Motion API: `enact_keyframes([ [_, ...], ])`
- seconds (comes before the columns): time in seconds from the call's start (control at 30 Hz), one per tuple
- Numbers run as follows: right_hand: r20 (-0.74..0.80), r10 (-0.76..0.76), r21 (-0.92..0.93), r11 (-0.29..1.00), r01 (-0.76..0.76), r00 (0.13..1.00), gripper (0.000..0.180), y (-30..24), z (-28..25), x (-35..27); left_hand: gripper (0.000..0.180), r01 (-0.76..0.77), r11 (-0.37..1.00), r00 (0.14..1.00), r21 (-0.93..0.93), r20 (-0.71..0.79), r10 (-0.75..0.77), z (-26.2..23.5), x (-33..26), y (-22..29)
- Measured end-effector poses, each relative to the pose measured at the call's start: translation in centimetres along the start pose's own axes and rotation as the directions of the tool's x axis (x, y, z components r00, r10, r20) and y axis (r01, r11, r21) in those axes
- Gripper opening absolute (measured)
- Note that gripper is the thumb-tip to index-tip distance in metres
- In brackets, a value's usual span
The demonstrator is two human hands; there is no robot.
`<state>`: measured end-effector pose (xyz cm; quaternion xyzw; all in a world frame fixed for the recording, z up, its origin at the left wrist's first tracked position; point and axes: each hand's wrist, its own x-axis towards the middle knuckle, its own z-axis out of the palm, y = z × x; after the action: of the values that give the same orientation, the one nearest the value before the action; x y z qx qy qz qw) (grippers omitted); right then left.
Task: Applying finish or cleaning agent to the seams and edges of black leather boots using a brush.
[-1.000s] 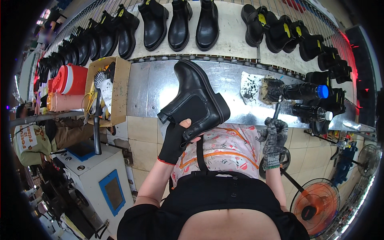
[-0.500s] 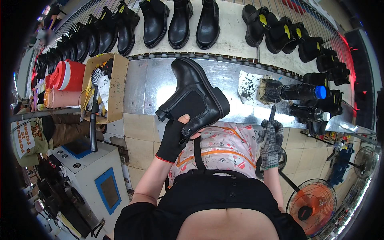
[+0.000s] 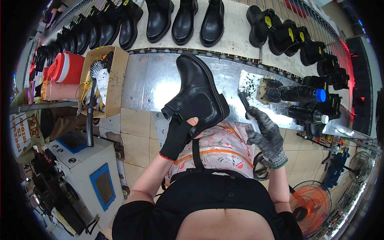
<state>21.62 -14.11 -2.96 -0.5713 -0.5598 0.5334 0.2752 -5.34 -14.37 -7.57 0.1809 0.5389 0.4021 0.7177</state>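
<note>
My left hand (image 3: 178, 134), in a black glove that leaves the thumb tip bare, is closed on a black ankle boot (image 3: 195, 86) by its shaft and heel side. The boot is tilted on its side above the metal bench edge, toe pointing away from me and sole facing right. My right hand (image 3: 269, 138), in a grey knitted glove, is closed on a slim brush (image 3: 243, 101) with a dark end and a pale handle. The brush stands apart from the boot, to its right. Beyond it lie a black-stained sponge (image 3: 270, 91) and a smeared white sheet (image 3: 248, 82).
A bottle with a blue cap (image 3: 304, 94) and one with a white cap (image 3: 308, 115) lie at the right. An open carton (image 3: 117, 82) of tools and a red jug (image 3: 70, 68) are at the left. Several black boots (image 3: 212, 24) line the conveyor behind the bench.
My right hand has moved left toward the boot, carrying the brush away from the sponge. The boot has shifted slightly and turned a little more upright in my left hand.
</note>
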Motion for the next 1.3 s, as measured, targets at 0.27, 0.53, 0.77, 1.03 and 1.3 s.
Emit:
enact_keyframes([
  [0.27,0.335,-0.258,-0.517,0.753,0.406,0.906,0.055,-1.6,0.8,1.9,0.052,0.009,1.000,1.000,0.019,0.008,-0.009,0.0,-0.1,-0.2],
  [0.53,0.288,-0.250,-0.557,0.742,0.374,0.925,0.047,-2.1,1.3,2.2,0.050,0.010,0.999,1.000,0.041,0.000,-0.010,0.2,-0.3,0.1],
  [0.77,0.293,-0.212,-0.594,0.724,0.351,0.932,0.039,-3.0,0.8,2.5,0.053,0.005,0.999,0.999,0.043,0.040,-0.006,0.5,-0.2,0.2],
  [1.03,0.298,-0.289,-0.528,0.745,0.409,0.910,0.049,-5.2,-0.8,0.2,0.044,0.032,0.987,0.990,-0.158,0.142,-0.009,1.3,-0.2,1.9],
  [1.3,0.279,-0.307,-0.560,0.718,0.414,0.910,0.060,-4.7,-0.9,-1.8,0.041,0.117,0.944,0.992,-0.309,0.085,-0.095,1.5,0.3,2.6],
])
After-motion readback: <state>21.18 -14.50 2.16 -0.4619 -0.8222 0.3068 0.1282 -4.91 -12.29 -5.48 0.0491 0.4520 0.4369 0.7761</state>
